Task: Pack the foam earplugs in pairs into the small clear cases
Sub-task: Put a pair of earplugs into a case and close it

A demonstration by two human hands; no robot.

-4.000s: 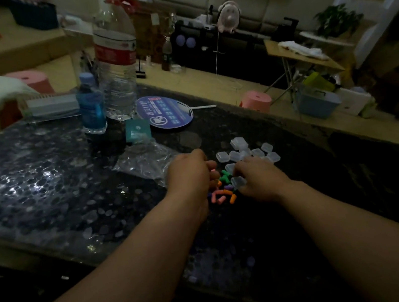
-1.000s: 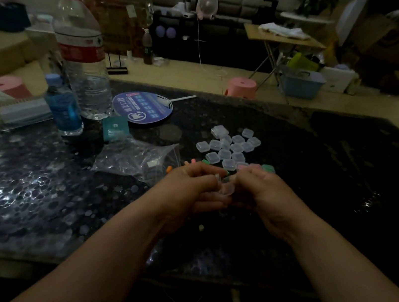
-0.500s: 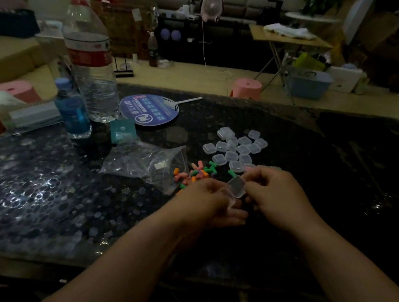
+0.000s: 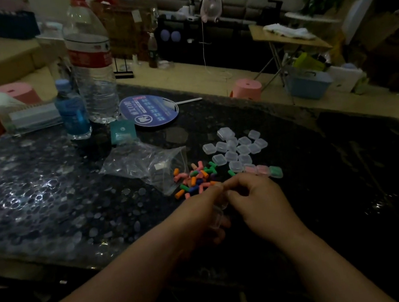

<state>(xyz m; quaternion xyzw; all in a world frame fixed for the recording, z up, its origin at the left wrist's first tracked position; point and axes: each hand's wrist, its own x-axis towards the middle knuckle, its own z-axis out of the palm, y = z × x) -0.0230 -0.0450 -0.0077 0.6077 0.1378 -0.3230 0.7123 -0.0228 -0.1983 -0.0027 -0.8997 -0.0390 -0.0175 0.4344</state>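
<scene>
Left hand (image 4: 198, 213) and right hand (image 4: 255, 199) close together at 6 o'clock on the table (image 4: 43, 196), both pinching one clear case (image 4: 220, 216) between fingertips. Hard to tell if lid open or shut. Just past, at 12 o'clock: earplugs (image 4: 195, 179) in a bright pile. At 1 o'clock of pile: cases (image 4: 237, 148), bunched, some touching. At 10 o'clock: bag (image 4: 142, 162), flat. Farther, at 11 o'clock: fan (image 4: 151, 110), small bottle (image 4: 71, 109), big bottle (image 4: 91, 61).
</scene>
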